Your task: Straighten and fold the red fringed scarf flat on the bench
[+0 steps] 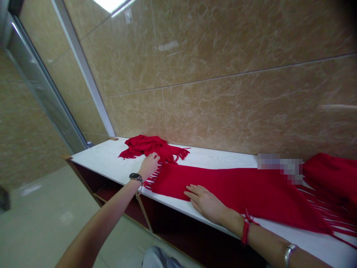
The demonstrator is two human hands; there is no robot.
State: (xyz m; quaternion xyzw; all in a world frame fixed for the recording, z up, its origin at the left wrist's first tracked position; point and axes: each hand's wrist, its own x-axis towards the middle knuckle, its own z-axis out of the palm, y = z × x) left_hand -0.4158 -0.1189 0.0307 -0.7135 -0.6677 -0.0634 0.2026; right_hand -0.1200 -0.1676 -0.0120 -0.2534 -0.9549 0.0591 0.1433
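Observation:
A long red scarf (240,190) with tassels lies flat along a white shelf (103,158). My left hand (149,164), with a watch on its wrist, reaches to the scarf's fringed left end, its fingers curled on the tassels. Flat on the scarf near the front edge lies my right hand (205,203), fingers stretched out; a red cord and a metal bangle are on that arm. A second red scarf (149,146) lies crumpled just behind my left hand, against the wall.
More red fabric with tassels (331,178) is heaped at the right end of the shelf. A brown tiled wall (223,74) rises directly behind the shelf. Below it are dark open compartments (167,223). Pale floor (41,216) extends to the left, beside a metal door frame (41,85).

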